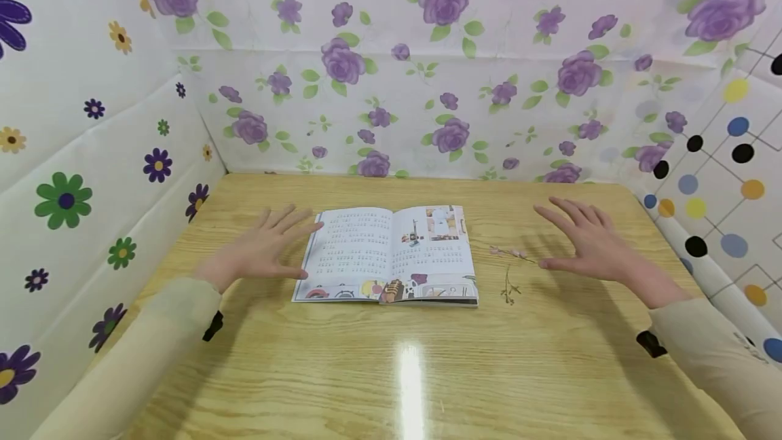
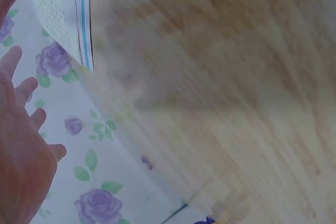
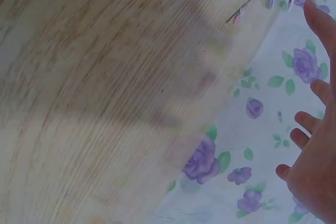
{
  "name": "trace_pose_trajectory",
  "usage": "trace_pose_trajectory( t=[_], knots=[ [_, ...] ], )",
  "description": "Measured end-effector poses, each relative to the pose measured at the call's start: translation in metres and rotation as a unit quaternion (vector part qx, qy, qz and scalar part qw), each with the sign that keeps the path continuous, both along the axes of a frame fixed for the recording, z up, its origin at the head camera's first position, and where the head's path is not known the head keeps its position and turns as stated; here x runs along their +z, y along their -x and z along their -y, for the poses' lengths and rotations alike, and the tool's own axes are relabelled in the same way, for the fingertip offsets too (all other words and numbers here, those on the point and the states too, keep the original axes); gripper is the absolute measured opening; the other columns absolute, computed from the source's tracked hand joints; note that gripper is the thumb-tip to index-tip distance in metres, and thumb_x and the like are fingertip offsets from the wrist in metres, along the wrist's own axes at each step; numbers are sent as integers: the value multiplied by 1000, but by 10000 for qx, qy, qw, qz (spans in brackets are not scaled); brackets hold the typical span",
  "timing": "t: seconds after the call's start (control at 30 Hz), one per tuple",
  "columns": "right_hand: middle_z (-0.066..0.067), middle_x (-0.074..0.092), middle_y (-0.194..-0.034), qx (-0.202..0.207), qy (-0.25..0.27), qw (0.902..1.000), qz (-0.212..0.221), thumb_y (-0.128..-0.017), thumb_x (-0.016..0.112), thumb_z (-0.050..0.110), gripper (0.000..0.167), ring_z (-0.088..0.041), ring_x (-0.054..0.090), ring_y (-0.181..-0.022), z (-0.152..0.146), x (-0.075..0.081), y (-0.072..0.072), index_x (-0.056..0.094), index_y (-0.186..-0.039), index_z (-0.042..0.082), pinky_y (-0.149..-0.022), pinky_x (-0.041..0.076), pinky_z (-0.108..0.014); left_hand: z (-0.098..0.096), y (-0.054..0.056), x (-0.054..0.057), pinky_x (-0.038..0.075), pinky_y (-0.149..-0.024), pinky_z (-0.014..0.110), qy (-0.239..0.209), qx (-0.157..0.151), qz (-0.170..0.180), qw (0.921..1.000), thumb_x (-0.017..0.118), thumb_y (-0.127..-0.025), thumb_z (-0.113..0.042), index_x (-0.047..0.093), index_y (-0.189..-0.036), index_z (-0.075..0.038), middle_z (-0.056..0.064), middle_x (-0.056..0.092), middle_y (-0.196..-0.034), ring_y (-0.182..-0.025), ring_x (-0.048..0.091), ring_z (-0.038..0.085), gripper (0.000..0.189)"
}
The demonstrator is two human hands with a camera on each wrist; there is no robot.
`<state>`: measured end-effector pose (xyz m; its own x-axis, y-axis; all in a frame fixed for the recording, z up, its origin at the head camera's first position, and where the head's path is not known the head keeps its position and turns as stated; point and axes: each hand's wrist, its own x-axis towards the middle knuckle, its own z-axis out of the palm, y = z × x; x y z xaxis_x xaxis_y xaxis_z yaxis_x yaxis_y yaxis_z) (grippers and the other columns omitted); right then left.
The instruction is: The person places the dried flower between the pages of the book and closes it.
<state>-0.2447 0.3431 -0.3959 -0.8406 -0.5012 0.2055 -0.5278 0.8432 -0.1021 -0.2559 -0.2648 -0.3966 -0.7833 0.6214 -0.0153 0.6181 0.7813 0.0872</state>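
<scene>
An open book (image 1: 360, 250) lies on the wooden table, with printed text on its left page and pictures along the bottom and upper right. My left hand (image 1: 263, 250) is spread at the book's left edge, thumb and forefinger overlapping that edge in the head view. In the left wrist view the left hand (image 2: 23, 145) has its fingers apart and holds nothing. To the right of the book, my right hand (image 1: 589, 243) hovers with spread fingers, holding nothing. Between it and the book lie a pinkish flower sprig (image 1: 512, 252) and a thin dried sprig (image 1: 508, 287).
The wooden table (image 1: 342, 372) has a bright light reflection near its front. Cloth with purple roses (image 1: 452, 134) hangs behind it. A cloth with daisies (image 1: 66, 201) stands at the left, and one with coloured dots (image 1: 753, 189) at the right.
</scene>
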Motion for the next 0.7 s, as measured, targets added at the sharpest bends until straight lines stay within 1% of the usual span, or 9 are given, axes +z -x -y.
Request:
trace_pose_trajectory(
  t=[0.17, 0.3, 0.47, 0.6, 0.7],
  knots=[
    [-18, 22, -162, 46, 106, 9999, -13, -80, 78, 50, 95, -48, 26, -140, 1, -5, 2, 28, -157, 24, -105, 19, -70, -5, -9, -5, 12, -116, 73, -159, -185, 141, 9996, 72, -79, -61, 25, -158, -26, 9, 12, -167, -152, 10, 43, 98],
    [-19, 23, -161, 44, 134, 9999, 30, -79, 79, 50, 95, -49, 26, -140, 2, -8, 2, 29, -156, 24, -105, 19, -70, -10, -15, -9, 16, -117, 70, -383, -296, 257, 9985, 75, -79, -57, 26, -157, -24, 14, 18, -165, -150, 18, 44, 98],
    [-21, 25, -160, 63, 201, 9997, 94, -79, 79, 49, 95, -49, 25, -140, 5, -12, 3, 30, -156, 23, -105, 19, -70, -15, -24, -11, 26, -114, 67, -665, -392, 401, 9962, 78, -78, -53, 28, -157, -23, 15, 25, -163, -146, 28, 43, 98],
    [-22, 26, -160, 82, 283, 9994, 187, -79, 79, 48, 94, -51, 26, -140, 6, -15, 3, 31, -156, 21, -105, 19, -71, -19, -31, -17, 31, -112, 65, -902, -460, 401, 9940, 80, -78, -49, 31, -156, -22, 16, 31, -160, -142, 34, 41, 96],
    [-23, 26, -159, 125, 348, 9990, 259, -80, 79, 47, 93, -52, 27, -139, 7, -17, 3, 32, -155, 19, -104, 19, -72, -22, -36, -21, 33, -113, 62, -1027, -446, 419, 9928, 81, -78, -44, 33, -155, -22, 15, 36, -157, -141, 37, 40, 94]
  ],
)
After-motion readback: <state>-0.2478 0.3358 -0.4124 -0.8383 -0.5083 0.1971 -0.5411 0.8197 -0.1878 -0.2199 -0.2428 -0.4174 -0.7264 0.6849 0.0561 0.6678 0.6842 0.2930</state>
